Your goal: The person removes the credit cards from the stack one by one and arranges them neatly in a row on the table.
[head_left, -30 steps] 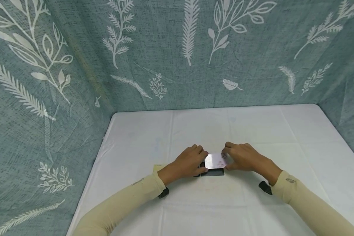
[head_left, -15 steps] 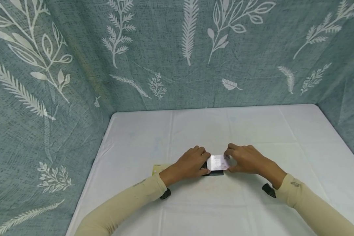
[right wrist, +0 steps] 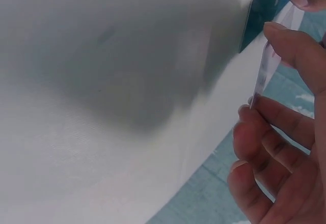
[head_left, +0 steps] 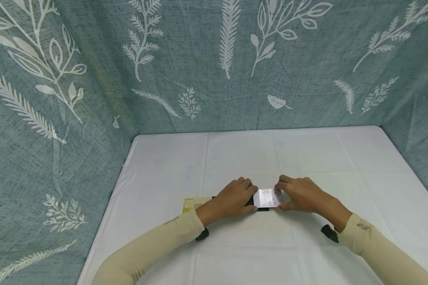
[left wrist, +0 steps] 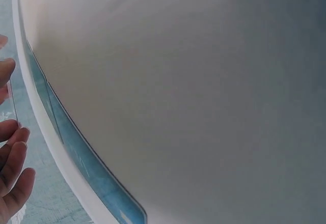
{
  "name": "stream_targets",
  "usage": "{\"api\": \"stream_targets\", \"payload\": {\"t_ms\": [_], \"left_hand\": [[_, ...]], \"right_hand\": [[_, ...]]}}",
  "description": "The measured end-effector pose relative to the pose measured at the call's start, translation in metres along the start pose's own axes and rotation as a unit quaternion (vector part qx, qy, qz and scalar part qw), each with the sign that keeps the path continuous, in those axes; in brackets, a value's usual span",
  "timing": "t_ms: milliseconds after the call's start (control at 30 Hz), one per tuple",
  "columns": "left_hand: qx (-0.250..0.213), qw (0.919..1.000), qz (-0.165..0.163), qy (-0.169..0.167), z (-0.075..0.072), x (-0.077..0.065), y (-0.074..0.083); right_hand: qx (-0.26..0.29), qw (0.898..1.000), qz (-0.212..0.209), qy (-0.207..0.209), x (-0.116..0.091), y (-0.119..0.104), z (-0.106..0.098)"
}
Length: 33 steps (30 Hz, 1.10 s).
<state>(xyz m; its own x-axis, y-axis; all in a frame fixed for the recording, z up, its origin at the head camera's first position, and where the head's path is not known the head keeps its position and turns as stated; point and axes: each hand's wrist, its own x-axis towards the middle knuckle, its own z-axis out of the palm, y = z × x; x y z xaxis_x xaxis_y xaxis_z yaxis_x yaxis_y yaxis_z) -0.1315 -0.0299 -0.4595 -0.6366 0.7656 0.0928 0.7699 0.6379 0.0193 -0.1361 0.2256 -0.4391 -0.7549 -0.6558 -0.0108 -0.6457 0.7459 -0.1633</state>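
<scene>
A pale, shiny card (head_left: 265,198) is held above the table between both hands. The left hand (head_left: 232,199) pinches its left end by the long edges, thumb on the near side. At the other end, the right hand (head_left: 300,194) grips it between thumb and fingers. In the right wrist view the card (right wrist: 262,76) appears nearly edge-on. Beneath it lies a dark card (head_left: 262,209), mostly covered from the head view. A yellow card (head_left: 192,203) lies to the left, partly behind the left wrist. In the left wrist view, dark cards (left wrist: 84,145) lie in a row, reflecting blue.
A white cloth (head_left: 249,253) covers the table. Grey-green curtains with white leaf prints (head_left: 199,67) stand behind and at the sides. Black devices are worn under the left wrist (head_left: 202,234) and right wrist (head_left: 329,233).
Both hands have shifted slightly right and nearer with the pale card between them. More of the yellow card shows at the left, and less of the dark card below the pale one.
</scene>
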Motion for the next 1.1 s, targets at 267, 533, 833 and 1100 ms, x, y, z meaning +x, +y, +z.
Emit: {"api": "stream_targets", "payload": {"t_ms": [267, 533, 833, 1100], "left_hand": [[0.011, 0.9999, 0.009, -0.008, 0.0, 0.004, 0.004], [0.001, 0.9999, 0.011, -0.006, 0.0, 0.005, 0.007], [-0.003, 0.9998, 0.006, -0.018, -0.004, 0.008, 0.011], [0.014, 0.9996, 0.013, -0.022, -0.002, 0.011, 0.013]], "right_hand": [[-0.003, 1.0, -0.004, 0.006, -0.006, 0.002, 0.0], [-0.001, 1.0, -0.008, 0.005, -0.008, 0.004, 0.0], [-0.007, 1.0, -0.004, 0.002, -0.011, 0.006, -0.001], [-0.007, 1.0, 0.001, -0.005, -0.016, 0.009, 0.001]]}}
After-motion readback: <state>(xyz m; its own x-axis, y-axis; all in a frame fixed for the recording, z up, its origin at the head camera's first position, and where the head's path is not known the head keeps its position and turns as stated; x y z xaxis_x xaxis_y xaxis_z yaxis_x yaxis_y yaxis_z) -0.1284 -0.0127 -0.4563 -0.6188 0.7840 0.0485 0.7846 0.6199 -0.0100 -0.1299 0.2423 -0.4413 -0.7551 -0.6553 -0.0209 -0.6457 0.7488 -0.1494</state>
